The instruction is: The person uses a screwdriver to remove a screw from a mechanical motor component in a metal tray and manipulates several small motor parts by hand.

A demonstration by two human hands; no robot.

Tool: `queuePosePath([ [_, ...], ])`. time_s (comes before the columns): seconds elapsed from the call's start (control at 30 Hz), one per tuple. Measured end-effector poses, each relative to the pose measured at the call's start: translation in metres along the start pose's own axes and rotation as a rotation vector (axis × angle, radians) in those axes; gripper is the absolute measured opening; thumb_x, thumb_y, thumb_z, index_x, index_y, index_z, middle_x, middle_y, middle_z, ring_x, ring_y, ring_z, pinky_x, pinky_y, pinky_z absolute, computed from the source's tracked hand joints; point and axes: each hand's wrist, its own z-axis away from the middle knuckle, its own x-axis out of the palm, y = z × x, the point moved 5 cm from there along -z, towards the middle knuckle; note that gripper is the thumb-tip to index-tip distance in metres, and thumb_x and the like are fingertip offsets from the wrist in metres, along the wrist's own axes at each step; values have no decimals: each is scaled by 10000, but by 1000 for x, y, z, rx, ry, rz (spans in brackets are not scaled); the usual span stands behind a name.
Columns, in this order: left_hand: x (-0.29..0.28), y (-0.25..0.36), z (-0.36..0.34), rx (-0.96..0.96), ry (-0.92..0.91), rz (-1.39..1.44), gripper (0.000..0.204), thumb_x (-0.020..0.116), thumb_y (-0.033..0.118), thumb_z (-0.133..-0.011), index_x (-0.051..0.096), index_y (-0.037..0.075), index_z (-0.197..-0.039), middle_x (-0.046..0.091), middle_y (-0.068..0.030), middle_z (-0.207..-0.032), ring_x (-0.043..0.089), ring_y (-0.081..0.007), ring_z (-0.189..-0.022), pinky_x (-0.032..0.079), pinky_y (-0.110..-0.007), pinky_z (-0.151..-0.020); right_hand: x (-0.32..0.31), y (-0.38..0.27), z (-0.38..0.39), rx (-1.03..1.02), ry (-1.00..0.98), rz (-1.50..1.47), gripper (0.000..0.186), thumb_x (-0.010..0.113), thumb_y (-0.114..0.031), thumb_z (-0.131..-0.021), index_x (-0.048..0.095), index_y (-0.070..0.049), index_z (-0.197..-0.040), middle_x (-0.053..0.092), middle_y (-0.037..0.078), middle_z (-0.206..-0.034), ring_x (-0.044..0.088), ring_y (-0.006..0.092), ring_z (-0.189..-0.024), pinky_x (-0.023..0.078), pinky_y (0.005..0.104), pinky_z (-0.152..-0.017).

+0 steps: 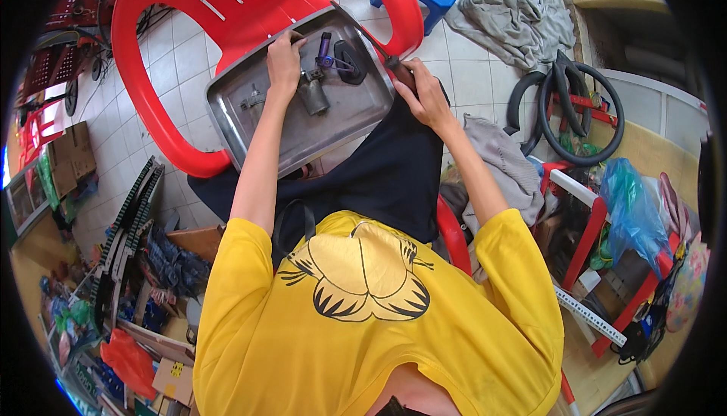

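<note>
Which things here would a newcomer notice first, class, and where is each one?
The bright yellow shirt leads, filling the lower middle. Next come the red plastic chair at the upper left and, overlapping it in view, the metal tray holding a grey cylinder among other parts. The left hand is over the tray; the right hand grips a dark handle by its right side.
</note>
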Motion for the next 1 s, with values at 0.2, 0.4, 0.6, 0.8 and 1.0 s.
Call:
queuePosePath([
  [0.2,1,35,36,-53,38,321,165,740,81,-926,679,-24,-1038,766,-168,-979,757,-254,-916,563,-366,-840,1,-3,-1,-1,-18,19,357,643,-201,-982,517,10,-1241,615,242,-1120,627,469,-994,507,483,-821],
  [0.4,0,35,66,-194,104,418,376,648,48,-991,486,-21,-1322,731,-188,-968,744,-248,-919,554,-363,-841,1,-5,1,-20,29,13,363,645,-215,-984,519,7,-1242,615,241,-1114,622,473,-985,497,493,-824],
  [0.6,-15,15,85,-247,221,376,300,575,51,-1032,491,-8,-1314,698,-168,-1001,714,-219,-900,540,-359,-840,4,-8,1,-17,14,33,357,645,-222,-984,525,-1,-1237,628,248,-1105,627,475,-992,499,497,-827],
  [0.8,-30,2,97,-160,232,459,217,529,63,-1060,540,-2,-1267,684,-144,-997,694,-203,-885,536,-345,-837,8,-7,2,-27,-18,88,359,653,-246,-979,553,-17,-1236,656,233,-1084,648,460,-978,513,496,-807],
  [1.0,-50,-6,117,-123,335,430,135,544,51,-1046,611,-9,-1148,679,-142,-999,696,-235,-875,531,-359,-828,20,-16,3,-54,-97,205,389,661,-278,-971,572,-27,-1254,668,222,-1087,676,437,-950,536,498,-803],
])
